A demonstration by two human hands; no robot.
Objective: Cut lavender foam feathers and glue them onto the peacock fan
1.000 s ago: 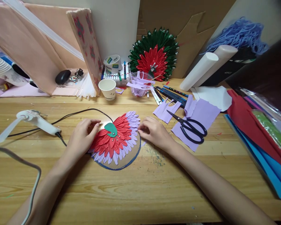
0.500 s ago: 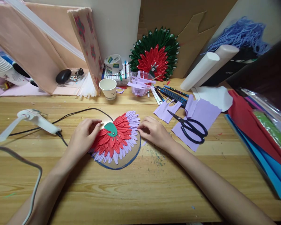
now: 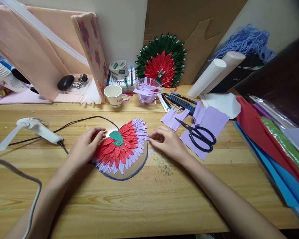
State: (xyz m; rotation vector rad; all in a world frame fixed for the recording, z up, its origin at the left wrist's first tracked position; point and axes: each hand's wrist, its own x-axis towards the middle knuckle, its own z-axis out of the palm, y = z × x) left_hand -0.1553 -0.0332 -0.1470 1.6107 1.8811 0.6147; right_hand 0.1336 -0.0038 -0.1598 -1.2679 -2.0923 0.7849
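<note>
A round cardboard disc (image 3: 132, 171) with a blue-edged rim lies flat on the table. Red petals (image 3: 118, 151) and an outer ring of purple petals (image 3: 139, 127) cover much of it, around a green paper piece (image 3: 116, 137). My left hand (image 3: 88, 144) rests at the disc's left edge, its fingers curled and the thumb near the index finger. At the right edge, my right hand (image 3: 165, 142) pinches a small purple paper petal (image 3: 147, 136) beside the outer ring; the fingertips hide part of it.
Black-handled scissors (image 3: 199, 134) lie on purple paper (image 3: 214, 119) to the right. A white handheld device (image 3: 40, 129) with a cable is at left. Behind stand a paper cup (image 3: 113, 96), a tub of purple scraps (image 3: 148, 90) and a finished-looking red-and-green petal disc (image 3: 161, 61).
My right hand has drawn slightly right from the disc, and purple paper shows between its fingertips and the outer petals. My left hand stays by the left edge. The view has shifted slightly.
</note>
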